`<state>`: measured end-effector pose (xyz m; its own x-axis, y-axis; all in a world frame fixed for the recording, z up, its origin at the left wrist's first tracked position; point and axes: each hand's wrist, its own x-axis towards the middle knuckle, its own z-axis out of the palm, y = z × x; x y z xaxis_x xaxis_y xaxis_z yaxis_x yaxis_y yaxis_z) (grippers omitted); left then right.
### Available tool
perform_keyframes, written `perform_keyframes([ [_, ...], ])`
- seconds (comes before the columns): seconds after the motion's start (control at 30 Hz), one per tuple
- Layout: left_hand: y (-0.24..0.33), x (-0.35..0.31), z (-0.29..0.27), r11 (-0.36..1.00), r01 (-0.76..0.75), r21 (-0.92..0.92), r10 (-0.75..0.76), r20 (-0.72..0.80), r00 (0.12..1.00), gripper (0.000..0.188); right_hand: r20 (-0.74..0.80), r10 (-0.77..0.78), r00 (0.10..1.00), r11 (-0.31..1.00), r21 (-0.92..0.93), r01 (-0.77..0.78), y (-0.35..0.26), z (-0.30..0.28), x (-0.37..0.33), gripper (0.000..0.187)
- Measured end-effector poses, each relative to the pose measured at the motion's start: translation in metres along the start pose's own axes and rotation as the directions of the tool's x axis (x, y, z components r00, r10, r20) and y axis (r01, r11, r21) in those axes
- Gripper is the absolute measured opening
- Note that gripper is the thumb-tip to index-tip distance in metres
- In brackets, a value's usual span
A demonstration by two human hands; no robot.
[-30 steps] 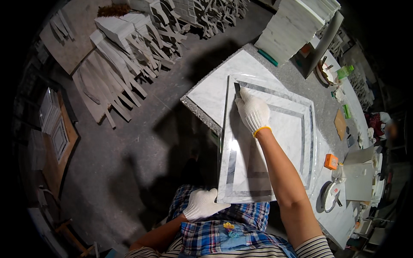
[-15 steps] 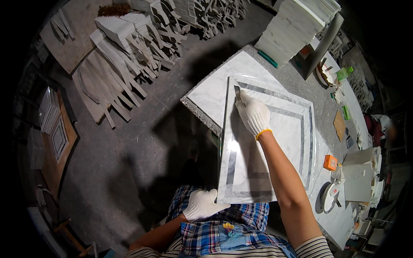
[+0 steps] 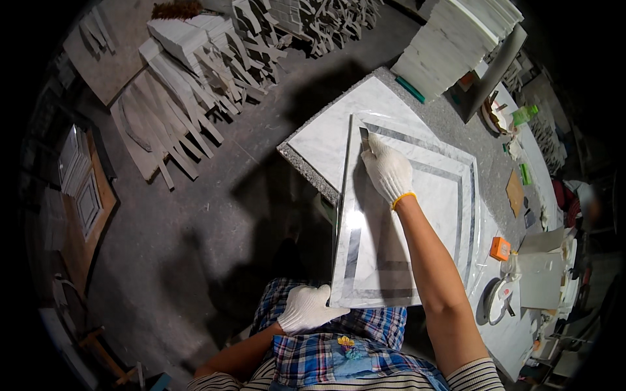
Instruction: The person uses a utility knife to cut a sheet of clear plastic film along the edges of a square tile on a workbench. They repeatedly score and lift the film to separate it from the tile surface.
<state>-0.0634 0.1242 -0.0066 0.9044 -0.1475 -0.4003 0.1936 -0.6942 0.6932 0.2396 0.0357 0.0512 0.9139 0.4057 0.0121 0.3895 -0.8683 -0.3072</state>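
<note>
A white marble panel (image 3: 427,221) with inlaid grey stripes near its border lies tilted over the bench's near edge. Its near left corner sits in my gloved left hand (image 3: 308,309), the thumb beside the edge and the fingers reaching beneath. Above the panel's far left corner, my gloved right hand (image 3: 388,166) pinches a small flat metal blade (image 3: 364,133), which touches or nearly touches the grey stripe there. My right forearm covers part of the panel's middle, and the blade's grip end is hidden in the glove.
Under the panel lies a plain white marble slab (image 3: 329,137) on a grey stone bench (image 3: 424,114). Stacked marble slabs (image 3: 450,45) stand at the far side. An orange box (image 3: 500,249) and a roll of tape (image 3: 500,301) rest at right. Stone strips (image 3: 176,137) lie far left.
The right hand and blade have shifted only slightly, keeping to the far left corner of the panel. The left hand stays at the near corner. The whole view has shifted a little.
</note>
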Motion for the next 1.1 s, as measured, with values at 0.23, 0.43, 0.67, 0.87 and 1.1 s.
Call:
perform_keyframes([
  [0.23,0.001,-0.001,-0.003,0.998,-0.062,-0.030,0.060,-0.066,0.996,0.060,0.031,-0.004,1.000,1.000,-0.015,0.004,0.002,-0.002,-0.001,0.042],
  [0.43,0.000,-0.001,0.000,0.993,-0.120,-0.021,0.117,-0.105,0.988,0.064,0.013,0.015,1.000,0.999,0.042,-0.015,0.003,-0.002,-0.010,0.042],
  [0.67,-0.002,-0.001,0.003,0.991,-0.128,-0.036,0.122,-0.125,0.985,0.063,0.033,0.017,0.999,0.995,0.094,-0.020,0.007,-0.004,-0.013,0.041],
  [0.87,-0.001,-0.001,0.002,0.992,-0.120,-0.044,0.113,-0.122,0.986,0.062,0.025,0.011,1.000,0.999,0.045,-0.012,0.009,-0.005,0.004,0.042],
  [1.1,0.003,-0.002,-0.005,0.992,-0.121,-0.028,0.117,-0.118,0.986,0.057,0.059,-0.055,0.997,0.998,0.038,0.053,0.011,-0.008,0.012,0.040],
])
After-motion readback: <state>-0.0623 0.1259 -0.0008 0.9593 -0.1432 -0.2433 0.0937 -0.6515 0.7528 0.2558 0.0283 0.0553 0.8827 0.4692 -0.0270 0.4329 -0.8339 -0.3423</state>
